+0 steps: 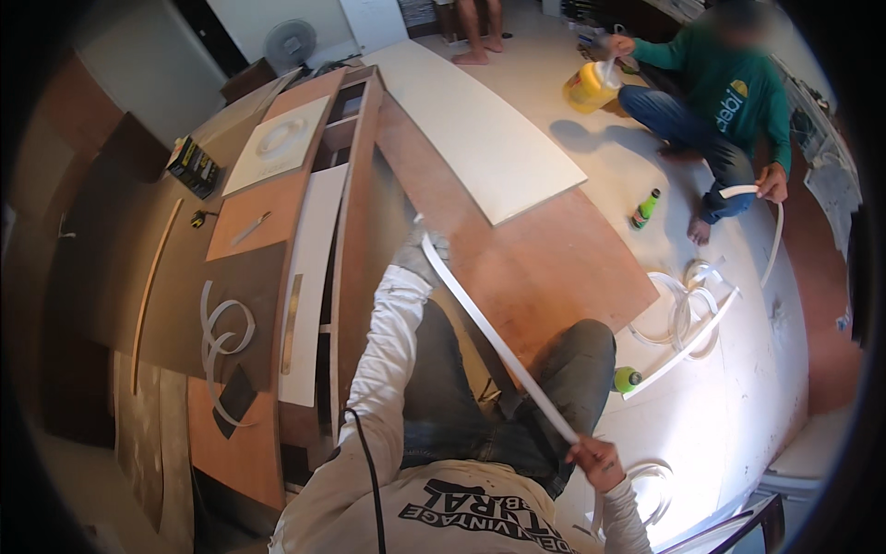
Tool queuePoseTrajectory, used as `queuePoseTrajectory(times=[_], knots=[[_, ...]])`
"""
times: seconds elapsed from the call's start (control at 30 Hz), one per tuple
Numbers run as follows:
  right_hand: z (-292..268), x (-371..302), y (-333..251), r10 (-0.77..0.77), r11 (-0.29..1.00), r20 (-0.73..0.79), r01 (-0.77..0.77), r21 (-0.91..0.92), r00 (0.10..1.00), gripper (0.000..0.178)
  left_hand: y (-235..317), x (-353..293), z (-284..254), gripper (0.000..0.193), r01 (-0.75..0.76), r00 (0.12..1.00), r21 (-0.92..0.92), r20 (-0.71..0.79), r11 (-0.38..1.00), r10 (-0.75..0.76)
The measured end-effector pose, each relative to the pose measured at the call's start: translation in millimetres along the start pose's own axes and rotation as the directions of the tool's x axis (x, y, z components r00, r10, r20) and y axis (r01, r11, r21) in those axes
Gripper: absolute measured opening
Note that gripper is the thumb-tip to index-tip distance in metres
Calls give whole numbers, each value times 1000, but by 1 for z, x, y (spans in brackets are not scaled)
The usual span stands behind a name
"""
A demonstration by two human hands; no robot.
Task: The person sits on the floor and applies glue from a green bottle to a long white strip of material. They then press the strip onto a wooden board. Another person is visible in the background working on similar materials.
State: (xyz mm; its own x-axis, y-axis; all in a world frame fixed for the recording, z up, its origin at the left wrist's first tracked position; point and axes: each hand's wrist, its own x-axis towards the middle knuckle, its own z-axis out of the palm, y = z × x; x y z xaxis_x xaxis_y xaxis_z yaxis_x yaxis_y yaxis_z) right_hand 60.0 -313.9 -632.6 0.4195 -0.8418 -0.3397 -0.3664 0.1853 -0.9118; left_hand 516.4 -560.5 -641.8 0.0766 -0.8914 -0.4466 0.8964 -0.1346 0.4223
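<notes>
A long white flexible edging strip (498, 342) runs slantwise across my lap. Its lower end is pinched in the fingers of my right hand (598, 462). At the upper end, my left hand (425, 257), in a greyish glove, closes round the strip; the fingertips are hard to make out. To the left of my left arm stands a long wooden cabinet frame (355, 185), with a white panel (318, 286) lying along it. Under and beyond the strip lies a reddish-brown board (554, 268), partly covered by a cream panel (480, 129).
A person in a green top (729, 92) squats at right, holding a yellow container (591, 88) and another white strip (778, 231). Green bottles (645, 210) and coiled strips (678, 309) are on the floor. On the left boards are a curled strip (214, 346), knife (250, 228) and black box (192, 166).
</notes>
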Motion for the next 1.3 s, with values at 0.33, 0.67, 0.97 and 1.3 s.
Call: queuePoseTrajectory(times=[0.33,0.67,0.97,1.3], knots=[[-25,10,7,-80,988,358,122,-98,930,36,-2,-32,-9,60,-175,957,197,264,965,119],[28,135,-89,-423,901,-37,425,90,905,34,-93,-116,55,42,-370,803,558,594,743,-47],[82,179,-118,-270,828,142,155,538,952,37,-79,-156,72,41,-541,799,668,598,511,63],[77,184,-136,-210,852,48,159,498,976,30,-63,-164,74,25,-549,790,716,613,431,-11]])
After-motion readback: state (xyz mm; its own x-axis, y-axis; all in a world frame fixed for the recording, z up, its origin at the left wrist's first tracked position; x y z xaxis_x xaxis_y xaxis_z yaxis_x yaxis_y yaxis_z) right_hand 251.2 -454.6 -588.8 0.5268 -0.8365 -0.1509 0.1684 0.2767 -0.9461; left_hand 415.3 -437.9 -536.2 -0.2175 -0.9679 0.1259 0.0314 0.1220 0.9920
